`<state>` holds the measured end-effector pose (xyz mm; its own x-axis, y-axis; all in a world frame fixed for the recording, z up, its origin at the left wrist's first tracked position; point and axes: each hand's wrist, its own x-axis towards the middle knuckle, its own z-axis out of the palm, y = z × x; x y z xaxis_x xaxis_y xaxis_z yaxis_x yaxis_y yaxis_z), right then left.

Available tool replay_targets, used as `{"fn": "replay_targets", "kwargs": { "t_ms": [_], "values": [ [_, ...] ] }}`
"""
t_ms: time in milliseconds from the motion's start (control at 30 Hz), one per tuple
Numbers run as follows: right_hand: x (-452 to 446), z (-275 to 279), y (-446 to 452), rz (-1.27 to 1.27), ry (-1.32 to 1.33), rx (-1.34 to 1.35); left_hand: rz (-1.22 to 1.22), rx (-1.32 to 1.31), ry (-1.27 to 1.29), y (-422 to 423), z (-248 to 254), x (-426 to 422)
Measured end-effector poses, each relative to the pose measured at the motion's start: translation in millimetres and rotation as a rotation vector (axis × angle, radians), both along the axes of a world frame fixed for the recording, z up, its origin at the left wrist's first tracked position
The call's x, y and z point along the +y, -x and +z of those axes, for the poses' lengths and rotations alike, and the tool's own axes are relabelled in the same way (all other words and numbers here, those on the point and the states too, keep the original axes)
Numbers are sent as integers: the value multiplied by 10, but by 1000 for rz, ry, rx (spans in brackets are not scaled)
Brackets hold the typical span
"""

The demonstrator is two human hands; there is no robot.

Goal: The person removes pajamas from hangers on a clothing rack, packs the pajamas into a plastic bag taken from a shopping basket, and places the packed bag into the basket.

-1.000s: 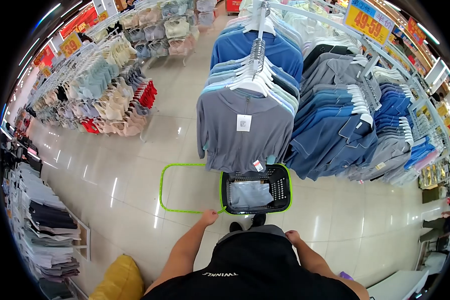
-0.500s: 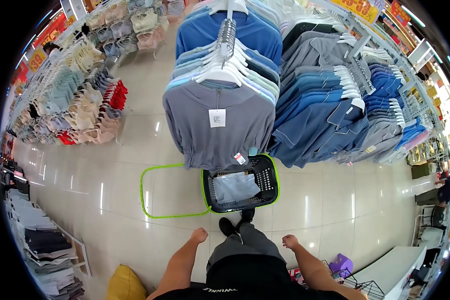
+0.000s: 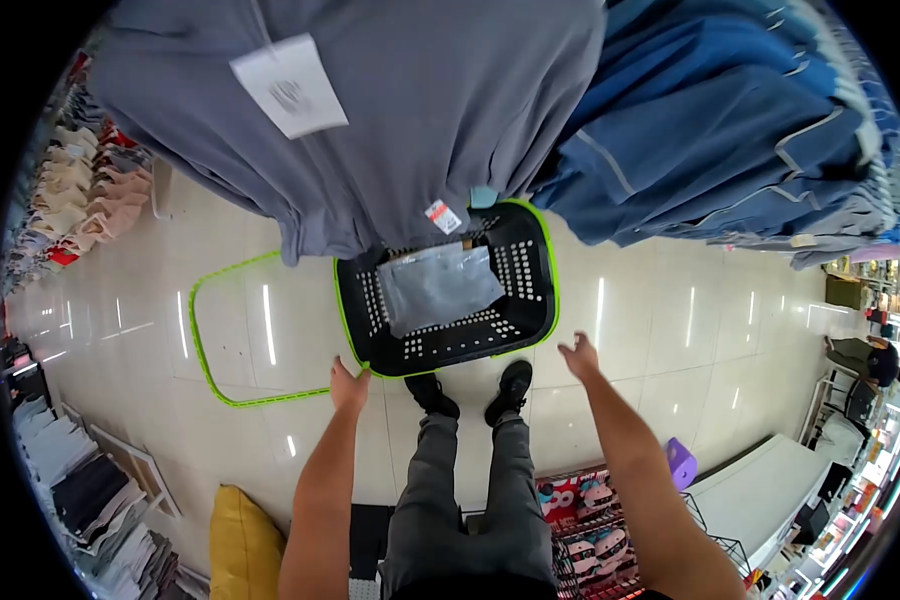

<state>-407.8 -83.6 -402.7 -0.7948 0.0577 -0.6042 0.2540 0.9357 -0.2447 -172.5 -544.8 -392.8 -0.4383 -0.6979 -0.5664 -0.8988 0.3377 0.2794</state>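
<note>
Black perforated plastic basket [image 3: 450,346], green-rimmed
Left hand [image 3: 348,385] at its thin green handle [image 3: 280,399], grip unclear; right hand [image 3: 579,358] apart, unclenched.

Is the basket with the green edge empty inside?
No, a flat grey-blue package lies inside the black basket.

The view looks from the wearer's head, forward and steeply down, through a wide lens that bends the edges. The legs [image 3: 425,500] come near, the basket [image 3: 537,308] sits mid-view, and the far edge crops the grey shirt [image 3: 400,115].
</note>
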Motion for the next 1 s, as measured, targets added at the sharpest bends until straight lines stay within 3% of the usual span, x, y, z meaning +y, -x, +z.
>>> {"fn": "replay_targets", "kwargs": {
  "t_ms": [100, 200, 267, 733, 1000],
  "values": [
    [-235, -604, 446, 10, 63, 89, 10, 145, 32, -1, -670, -83],
    [-515, -916, 696, -26, 157, 57, 128, 120, -173, 344, -547, 1],
    [-590, -1097, 721, -69, 74, 68, 115, 147, -194, 244, -815, -78],
    [-214, -1013, 128, -172, -24, 39, -2, 42, -180, 489, -643, -75],
    [-101, -1017, -61, -281, -98, 55, -10, 37, -317, 598, -714, -161]
  ]
}}
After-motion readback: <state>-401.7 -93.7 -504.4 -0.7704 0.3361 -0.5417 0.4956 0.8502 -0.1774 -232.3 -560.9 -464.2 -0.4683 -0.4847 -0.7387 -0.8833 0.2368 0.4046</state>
